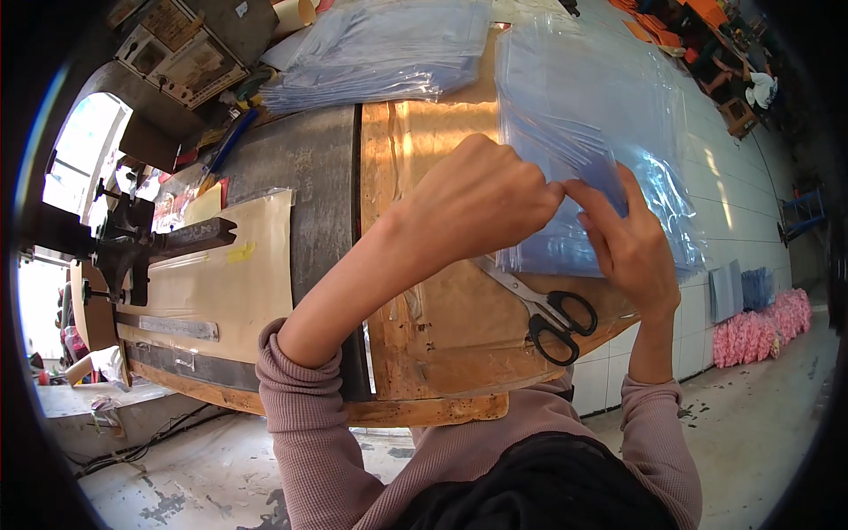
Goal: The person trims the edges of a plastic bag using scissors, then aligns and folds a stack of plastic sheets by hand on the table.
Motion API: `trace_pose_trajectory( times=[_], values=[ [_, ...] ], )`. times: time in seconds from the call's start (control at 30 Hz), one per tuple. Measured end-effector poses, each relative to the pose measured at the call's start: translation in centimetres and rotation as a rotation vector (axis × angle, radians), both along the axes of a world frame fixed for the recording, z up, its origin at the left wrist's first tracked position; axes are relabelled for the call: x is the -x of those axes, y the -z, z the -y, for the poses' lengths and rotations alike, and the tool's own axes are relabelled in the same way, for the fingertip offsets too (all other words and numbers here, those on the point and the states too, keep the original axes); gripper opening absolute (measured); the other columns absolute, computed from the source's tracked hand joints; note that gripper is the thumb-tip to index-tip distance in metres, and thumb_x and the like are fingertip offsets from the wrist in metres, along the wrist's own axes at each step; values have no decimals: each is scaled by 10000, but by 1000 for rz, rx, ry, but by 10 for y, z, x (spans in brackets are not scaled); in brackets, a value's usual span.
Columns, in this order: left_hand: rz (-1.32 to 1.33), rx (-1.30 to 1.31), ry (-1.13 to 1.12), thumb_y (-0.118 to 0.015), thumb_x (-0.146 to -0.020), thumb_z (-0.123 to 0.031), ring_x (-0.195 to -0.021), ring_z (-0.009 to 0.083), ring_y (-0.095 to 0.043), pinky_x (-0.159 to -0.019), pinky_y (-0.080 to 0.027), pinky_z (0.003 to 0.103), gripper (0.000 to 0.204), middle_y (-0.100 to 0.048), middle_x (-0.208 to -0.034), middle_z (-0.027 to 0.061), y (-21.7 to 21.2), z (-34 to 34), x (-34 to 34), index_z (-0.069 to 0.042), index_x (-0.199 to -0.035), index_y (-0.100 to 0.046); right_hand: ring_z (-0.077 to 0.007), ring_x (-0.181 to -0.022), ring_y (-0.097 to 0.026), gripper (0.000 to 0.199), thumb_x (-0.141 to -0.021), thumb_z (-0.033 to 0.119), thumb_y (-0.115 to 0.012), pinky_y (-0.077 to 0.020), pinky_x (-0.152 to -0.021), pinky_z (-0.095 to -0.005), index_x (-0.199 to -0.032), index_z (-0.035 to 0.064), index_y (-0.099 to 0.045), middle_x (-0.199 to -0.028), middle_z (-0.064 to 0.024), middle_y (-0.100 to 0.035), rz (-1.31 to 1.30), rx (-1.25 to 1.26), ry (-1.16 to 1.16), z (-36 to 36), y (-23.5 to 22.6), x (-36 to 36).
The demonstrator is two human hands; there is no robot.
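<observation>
My left hand point(481, 199) is closed in a pinch on the near edge of a clear bluish plastic bag point(592, 106) that lies on top of a stack on the wooden worktable point(442, 353). My right hand point(632, 243) pinches the same bag edge just to the right, fingertips almost meeting those of the left. Black-handled scissors point(548, 314) lie on the wood right below both hands, touching neither.
A second pile of clear bags point(380, 53) sits at the back of the table. On the left stand a black machine point(124, 243), a beige paper sheet point(221, 274) and a metal ruler point(177, 329). Pink bundles point(764, 327) lie on the floor at right.
</observation>
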State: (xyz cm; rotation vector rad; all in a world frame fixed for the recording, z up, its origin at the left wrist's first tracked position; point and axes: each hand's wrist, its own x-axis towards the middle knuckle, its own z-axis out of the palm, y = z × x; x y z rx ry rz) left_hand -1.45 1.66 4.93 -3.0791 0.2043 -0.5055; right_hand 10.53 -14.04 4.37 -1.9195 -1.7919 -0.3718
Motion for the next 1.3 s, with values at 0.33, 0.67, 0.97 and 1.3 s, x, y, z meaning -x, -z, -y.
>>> trace_pose_trajectory(
  times=[0.33,0.67,0.97,1.3],
  values=[
    [-94,-41,-74,-611,-770,-276,-467,220,-560,-448,-430,349,243,-555,-548,36,-31,0,17,-51,-685,-575,-319,-835,-602,468,-684,33,-648,-527,-609,-377,-1121,175,-561,-1178,-178,-460,104,-56,4,-7,14,-8],
    [51,19,-23,-604,-697,-130,-560,190,-614,-468,-441,303,77,-600,-589,48,17,26,13,-89,-633,-612,-371,-942,-573,496,-687,-126,-533,-518,-727,-395,-1071,175,-618,-1171,-230,-459,226,-143,12,-6,13,-7],
    [58,65,36,-601,-683,-161,-654,188,-642,-481,-432,320,93,-644,-661,33,1,18,8,-134,-604,-641,-439,-1042,-500,329,-761,146,-650,-465,-795,-434,-1074,67,-587,-1215,-308,-410,109,3,55,5,18,-5],
    [362,-89,99,-635,-606,-172,-506,178,-595,-383,-375,302,122,-576,-516,9,0,6,-3,-135,-499,-589,-464,-1098,-449,635,-657,351,-750,-446,-830,-458,-1157,44,-505,-1263,-298,-371,150,-6,95,6,26,-7]
  ],
)
